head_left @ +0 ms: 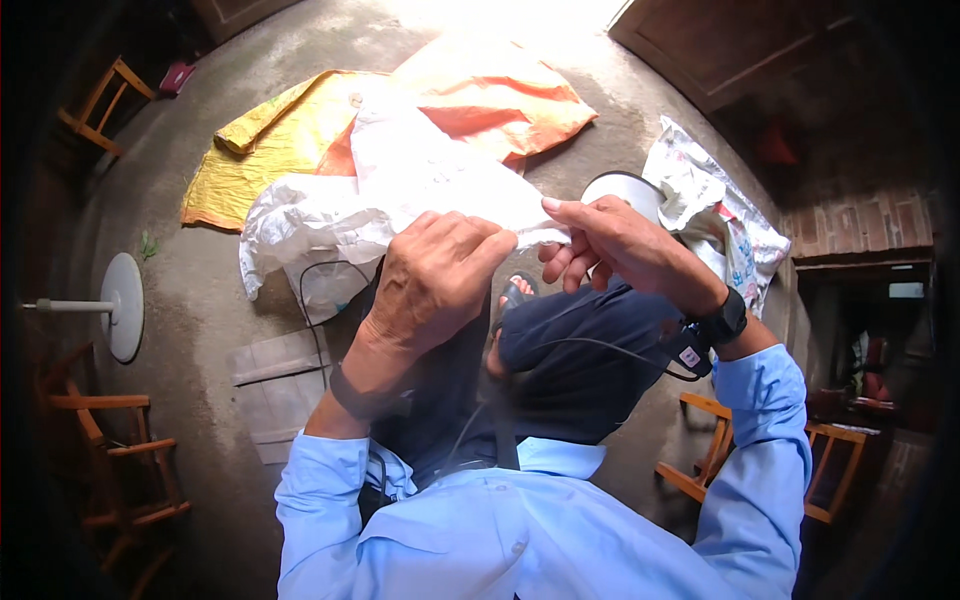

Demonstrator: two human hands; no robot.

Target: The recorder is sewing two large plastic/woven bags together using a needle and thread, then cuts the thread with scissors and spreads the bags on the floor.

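A white woven plastic sack (440,165) stretches from the floor up to my hands, its upper surface washed out by bright light. My left hand (435,270) is closed on its near edge, the knuckles facing up. Just to the right, my right hand (630,245) has its thumb laid over the same gathered edge and its fingers curled beneath it. A short twisted strip of the edge (540,238) shows between the two hands. What lies under the left palm is hidden.
Yellow (290,130) and orange sacks (520,110) lie beyond the white one. To the right are a round white container (622,190) and a printed sack (735,225). A round-based white stand (124,307) and wooden chair (120,450) are left. A dark cable (310,310) hangs nearby.
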